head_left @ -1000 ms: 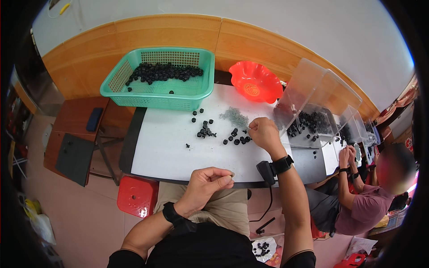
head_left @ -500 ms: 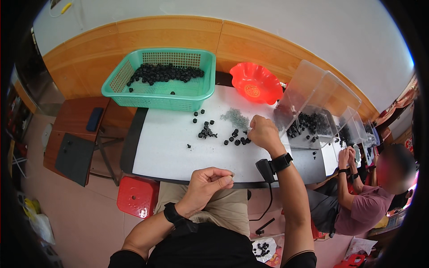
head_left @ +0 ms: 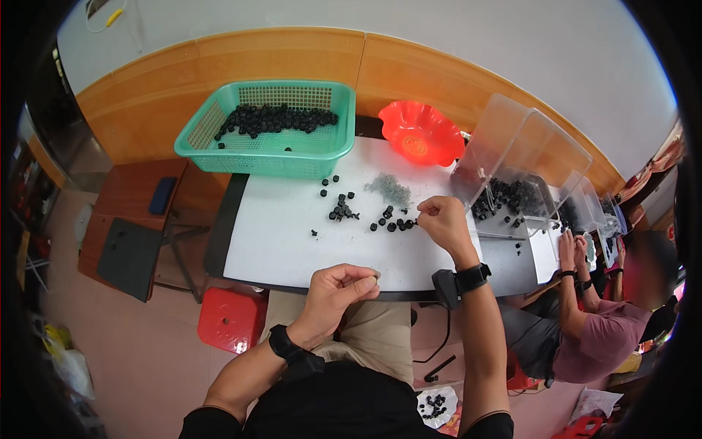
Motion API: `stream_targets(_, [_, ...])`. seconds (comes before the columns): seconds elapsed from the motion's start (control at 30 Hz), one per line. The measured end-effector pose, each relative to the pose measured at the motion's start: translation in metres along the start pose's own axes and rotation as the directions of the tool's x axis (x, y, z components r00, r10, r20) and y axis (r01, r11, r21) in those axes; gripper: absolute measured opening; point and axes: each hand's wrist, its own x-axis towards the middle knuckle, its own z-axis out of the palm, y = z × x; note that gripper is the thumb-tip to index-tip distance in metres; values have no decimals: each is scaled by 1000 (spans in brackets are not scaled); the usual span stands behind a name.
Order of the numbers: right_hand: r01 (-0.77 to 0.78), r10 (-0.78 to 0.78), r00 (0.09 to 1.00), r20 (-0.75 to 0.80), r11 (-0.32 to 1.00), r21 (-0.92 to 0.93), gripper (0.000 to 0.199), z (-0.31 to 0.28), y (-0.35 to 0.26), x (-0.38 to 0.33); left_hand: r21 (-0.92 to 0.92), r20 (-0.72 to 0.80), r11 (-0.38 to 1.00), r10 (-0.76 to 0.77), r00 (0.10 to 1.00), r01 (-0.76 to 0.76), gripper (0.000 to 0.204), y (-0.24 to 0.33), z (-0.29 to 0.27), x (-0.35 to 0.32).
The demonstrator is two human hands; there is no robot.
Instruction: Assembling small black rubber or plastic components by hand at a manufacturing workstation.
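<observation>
Just over the near edge of the white-covered table (head_left: 285, 249), my left hand (head_left: 333, 296) is closed in a pinch. A tiny greyish piece shows at its fingertips, too small to name. My right hand (head_left: 446, 225) is above the table on the right, thumb and fingers pressed together; what they hold, if anything, I cannot make out. Beside its fingertips is a loose row of small black knob-like parts (head_left: 392, 226). A pile of fine silvery pieces (head_left: 390, 189) lies just beyond, and another cluster of black parts (head_left: 341, 208) is further left.
A green basket (head_left: 263, 165) with many black parts stands at the back left. Next to it is a red scalloped bowl (head_left: 420, 135). Clear plastic bins (head_left: 512, 154) with black parts stand at the right, near a co-worker (head_left: 596, 329). A red stool (head_left: 232, 320) is below left.
My right hand has drawn slightly right and toward me, away from the silvery pile. My left hand keeps its pinch in nearly the same place. The whole view has shifted a little.
</observation>
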Motion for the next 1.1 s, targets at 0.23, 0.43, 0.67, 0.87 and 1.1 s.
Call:
stream_targets(0.23, [4, -1, 1000, -9, 932, 362, 11, -5, -10, -38, 20, -15, 999, -42, 999, 43, 13, 0, 0, 9])
stream_targets(0.43, [-16, -67, 991, 118, 808, 589, 14, 5, -29, -72, -61, 4, 997, -50, 999, 50, 14, 1, -1, 18])
stream_targets(0.67, [-38, -151, 969, 194, 685, 727, 18, 15, -37, -96, -94, -3, 994, -57, 998, 56, 15, 1, 2, 24])
stream_targets(0.87, [79, -255, 956, 145, 700, 710, 12, 17, -43, -100, -93, 29, 994, -56, 998, 58, 15, 1, 7, 25])
stream_targets(1.1, [69, -236, 953, 192, 782, 619, 10, 14, -46, -101, -79, 11, 996, -50, 999, 51, 15, 2, 6, 21])
